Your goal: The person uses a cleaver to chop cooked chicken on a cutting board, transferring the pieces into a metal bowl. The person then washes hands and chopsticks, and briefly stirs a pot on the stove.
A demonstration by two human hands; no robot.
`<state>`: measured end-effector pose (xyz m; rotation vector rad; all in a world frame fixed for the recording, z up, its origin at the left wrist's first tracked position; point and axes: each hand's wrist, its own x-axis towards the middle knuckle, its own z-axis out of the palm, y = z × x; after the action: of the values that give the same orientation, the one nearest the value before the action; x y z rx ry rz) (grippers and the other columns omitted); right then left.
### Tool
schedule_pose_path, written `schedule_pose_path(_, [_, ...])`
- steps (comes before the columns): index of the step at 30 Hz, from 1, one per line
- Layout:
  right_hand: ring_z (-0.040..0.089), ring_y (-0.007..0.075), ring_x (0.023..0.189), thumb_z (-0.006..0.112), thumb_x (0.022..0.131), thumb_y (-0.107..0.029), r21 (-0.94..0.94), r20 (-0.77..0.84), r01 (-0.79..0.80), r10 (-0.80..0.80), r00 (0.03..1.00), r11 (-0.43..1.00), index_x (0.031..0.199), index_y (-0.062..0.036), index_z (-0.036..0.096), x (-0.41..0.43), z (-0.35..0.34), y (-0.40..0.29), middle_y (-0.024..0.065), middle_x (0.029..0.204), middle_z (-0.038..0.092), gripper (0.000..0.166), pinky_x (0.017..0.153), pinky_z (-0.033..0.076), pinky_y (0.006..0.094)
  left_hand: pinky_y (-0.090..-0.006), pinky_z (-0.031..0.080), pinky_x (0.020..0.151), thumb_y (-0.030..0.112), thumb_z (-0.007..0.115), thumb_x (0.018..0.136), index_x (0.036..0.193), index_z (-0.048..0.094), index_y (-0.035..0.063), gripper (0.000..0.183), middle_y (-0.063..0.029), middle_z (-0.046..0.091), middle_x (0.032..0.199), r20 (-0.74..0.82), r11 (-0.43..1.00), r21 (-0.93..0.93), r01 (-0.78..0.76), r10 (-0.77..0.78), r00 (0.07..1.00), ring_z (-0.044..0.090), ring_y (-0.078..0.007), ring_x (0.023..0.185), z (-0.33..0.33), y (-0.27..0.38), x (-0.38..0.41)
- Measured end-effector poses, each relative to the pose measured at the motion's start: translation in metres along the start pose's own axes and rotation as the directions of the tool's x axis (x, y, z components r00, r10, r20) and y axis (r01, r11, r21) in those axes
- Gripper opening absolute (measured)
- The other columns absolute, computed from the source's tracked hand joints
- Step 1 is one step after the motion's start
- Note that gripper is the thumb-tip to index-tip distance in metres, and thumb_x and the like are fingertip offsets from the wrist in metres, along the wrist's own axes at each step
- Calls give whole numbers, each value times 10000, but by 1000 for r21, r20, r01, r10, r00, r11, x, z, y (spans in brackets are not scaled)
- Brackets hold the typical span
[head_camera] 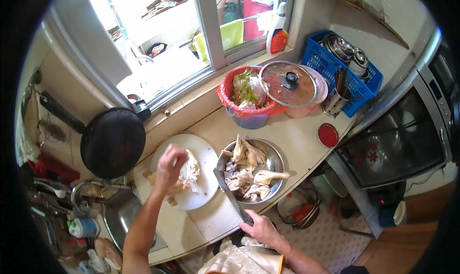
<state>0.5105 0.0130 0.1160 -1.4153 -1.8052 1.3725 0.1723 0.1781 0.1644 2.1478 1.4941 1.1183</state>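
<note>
My left hand [170, 166] is above a round white cutting board [206, 157], its fingers curled; whether it holds anything cannot be made out. Pieces of pale cooked poultry [193, 165] lie on the board beside and partly behind it. My right hand [259, 228] grips the dark handle of a cleaver [230, 195], whose blade is beside the left rim of a steel bowl [281, 162]. In the bowl are cut poultry pieces [249, 155], among them a drumstick [269, 177] and some purplish pieces.
A bin lined with a red bag [224, 90] holds scraps, next to a glass lid [276, 89]. Behind stand a blue basket of dishes [316, 55] and a spray bottle [277, 33]. A steel sink [122, 209] is at left, a frying pan [113, 143] hangs above it, and a red-topped container [327, 135] sits at right.
</note>
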Motion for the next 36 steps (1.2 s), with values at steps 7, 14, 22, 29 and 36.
schedule_pose_path(7, [760,432,967,768,947,-278,86,111,-224,214,971,971,1390,-21,600,-3,-6,-14,292,993,744,539,808,589,468,-459,532,1081,40,752,922,1434,616,85,531,-185,593,1457,77,950,-12,-313,313,946,625,-387,1281,49,56,189])
schedule_pose_path(14, [749,402,854,758,965,-214,95,124,-79,67,990,992,1347,-15,620,-2,0,-12,251,937,722,452,736,589,440,-501,430,1201,173,805,894,1554,517,155,720,-165,540,1543,403,898,352,-263,108,909,519,-379,1415,-5,-12,54])
schedule_pose_path(22, [689,211,604,741,991,-271,55,112,67,-73,991,996,1303,-5,636,36,38,-32,143,755,695,423,598,547,375,-512,390,1197,338,918,652,1485,573,191,914,-160,531,1471,391,854,519,-24,-212,896,485,-400,1392,-59,-98,-126])
schedule_pose_path(29, [614,133,513,706,1027,-264,141,4,267,-270,963,953,1331,1,609,93,121,-38,45,704,634,415,472,497,308,-520,482,1000,337,891,612,1342,640,161,791,-139,616,1111,325,877,472,-87,-82,942,596,-379,1111,-59,-107,-121])
schedule_pose_path(36, [566,122,485,705,1028,-272,325,35,-61,52,998,944,1244,-24,636,96,133,-60,24,707,602,337,452,489,289,-532,477,972,415,894,629,1325,644,143,788,-146,615,1061,227,830,548,-102,-30,973,604,-374,1073,-46,-109,-132])
